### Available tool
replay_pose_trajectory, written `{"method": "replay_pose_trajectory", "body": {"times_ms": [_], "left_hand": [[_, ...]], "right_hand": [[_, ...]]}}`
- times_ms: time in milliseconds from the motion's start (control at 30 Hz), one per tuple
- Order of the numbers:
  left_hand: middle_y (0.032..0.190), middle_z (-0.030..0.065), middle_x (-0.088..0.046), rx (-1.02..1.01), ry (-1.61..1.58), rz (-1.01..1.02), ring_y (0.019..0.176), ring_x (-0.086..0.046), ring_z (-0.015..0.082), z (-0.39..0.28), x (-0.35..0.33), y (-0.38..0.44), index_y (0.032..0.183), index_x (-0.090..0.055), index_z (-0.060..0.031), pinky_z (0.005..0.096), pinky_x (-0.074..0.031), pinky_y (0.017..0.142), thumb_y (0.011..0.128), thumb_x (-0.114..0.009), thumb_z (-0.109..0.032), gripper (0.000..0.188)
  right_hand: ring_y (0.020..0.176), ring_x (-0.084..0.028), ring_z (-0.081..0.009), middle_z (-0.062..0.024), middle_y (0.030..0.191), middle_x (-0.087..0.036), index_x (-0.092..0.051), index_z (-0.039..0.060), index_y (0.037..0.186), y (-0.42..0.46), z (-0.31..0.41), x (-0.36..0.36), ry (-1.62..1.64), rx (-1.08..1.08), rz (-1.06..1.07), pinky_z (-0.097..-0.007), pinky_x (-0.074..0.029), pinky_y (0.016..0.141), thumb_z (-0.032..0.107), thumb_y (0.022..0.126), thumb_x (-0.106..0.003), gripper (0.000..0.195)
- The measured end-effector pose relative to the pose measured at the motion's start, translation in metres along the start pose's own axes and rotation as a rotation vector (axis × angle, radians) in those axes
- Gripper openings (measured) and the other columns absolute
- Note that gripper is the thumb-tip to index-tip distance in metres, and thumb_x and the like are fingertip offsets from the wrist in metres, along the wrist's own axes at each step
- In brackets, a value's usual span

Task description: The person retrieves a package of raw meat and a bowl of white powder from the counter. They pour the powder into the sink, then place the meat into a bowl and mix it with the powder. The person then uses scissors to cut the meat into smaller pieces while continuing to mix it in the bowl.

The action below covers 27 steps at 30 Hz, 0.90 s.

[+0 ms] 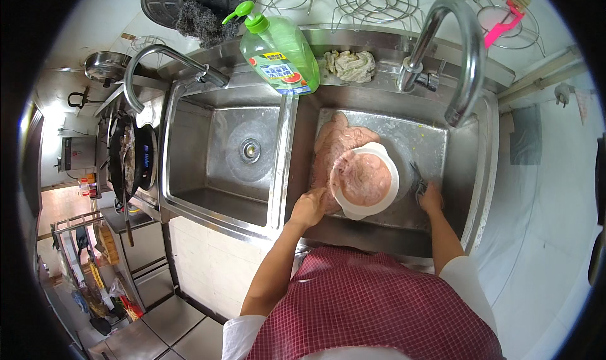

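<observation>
My left hand [307,207] is at the left edge of a white plastic bowl [394,170] in the right sink basin. Its fingers bend against pale pink raw meat [326,163], and their tips are hidden. More raw meat [367,178] fills the bowl, which has small tab handles. The larger pile lies on the basin floor, left of the bowl and partly behind it. Over on the right side of the basin, my right hand [431,198] is closed around dark metal scissors [417,182], apart from the bowl. Their blades point away from me.
A green dish-soap pump bottle [281,57] stands at the divider's back end. Behind the right basin lies a crumpled cloth [350,66]. Curved faucets [466,43] overhang both basins. At left are the second basin [236,175] and a wok [124,151] with food.
</observation>
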<state>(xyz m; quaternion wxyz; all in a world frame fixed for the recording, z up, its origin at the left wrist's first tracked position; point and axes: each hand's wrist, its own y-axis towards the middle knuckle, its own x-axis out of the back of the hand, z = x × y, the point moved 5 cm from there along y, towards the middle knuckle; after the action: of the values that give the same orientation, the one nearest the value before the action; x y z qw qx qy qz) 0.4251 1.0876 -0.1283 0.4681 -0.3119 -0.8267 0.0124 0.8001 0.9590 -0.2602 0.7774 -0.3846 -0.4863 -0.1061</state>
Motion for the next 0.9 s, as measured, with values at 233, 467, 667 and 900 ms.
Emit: {"method": "replay_pose_trajectory", "body": {"times_ms": [233,467,667,900], "left_hand": [[0.099,0.0204,-0.067,0.123,-0.358,-0.004,0.094,-0.067,0.0318,-0.004,0.013,-0.025,0.111,-0.060,0.0029,0.0363,-0.053,0.080,0.089,-0.057,-0.010,0.026],[0.100,0.0209,-0.066,0.023,-0.381,-0.049,0.094,-0.065,0.0367,-0.010,0.016,-0.026,0.109,-0.061,0.0023,0.0383,-0.052,0.080,0.089,-0.055,-0.007,0.023],[0.101,0.0213,-0.066,0.077,-0.403,-0.043,0.092,-0.066,0.0360,0.004,0.010,-0.035,0.109,-0.062,0.0004,0.0380,-0.053,0.078,0.089,-0.056,-0.008,0.023],[0.096,0.0226,-0.067,0.167,-0.454,0.005,0.091,-0.067,0.0356,0.011,-0.005,-0.021,0.109,-0.063,0.0005,0.0392,-0.053,0.077,0.091,-0.058,-0.015,0.025]], "right_hand": [[0.089,-0.060,-0.0295,-0.0147,0.092,-0.064,-0.065,0.0020,0.094,0.002,0.135,-0.026,0.684,0.435,-0.248,-0.0410,-0.046,0.078,0.015,0.081,-0.069,0.019],[0.070,-0.057,-0.0122,-0.0019,0.086,-0.061,-0.061,0.0027,0.104,0.045,0.248,-0.144,1.018,0.149,0.227,-0.0254,-0.047,0.066,0.018,0.091,-0.061,0.019],[0.067,-0.052,-0.0058,0.0009,0.079,-0.056,-0.054,0.0056,0.114,0.005,0.234,-0.086,1.443,0.003,0.486,-0.0205,-0.045,0.056,0.018,0.097,-0.054,0.021],[0.058,-0.049,-0.0061,0.0024,0.068,-0.054,-0.060,0.0069,0.089,0.021,0.200,0.025,0.938,0.379,0.415,-0.0202,-0.036,0.050,0.024,0.099,-0.048,0.023]]}}
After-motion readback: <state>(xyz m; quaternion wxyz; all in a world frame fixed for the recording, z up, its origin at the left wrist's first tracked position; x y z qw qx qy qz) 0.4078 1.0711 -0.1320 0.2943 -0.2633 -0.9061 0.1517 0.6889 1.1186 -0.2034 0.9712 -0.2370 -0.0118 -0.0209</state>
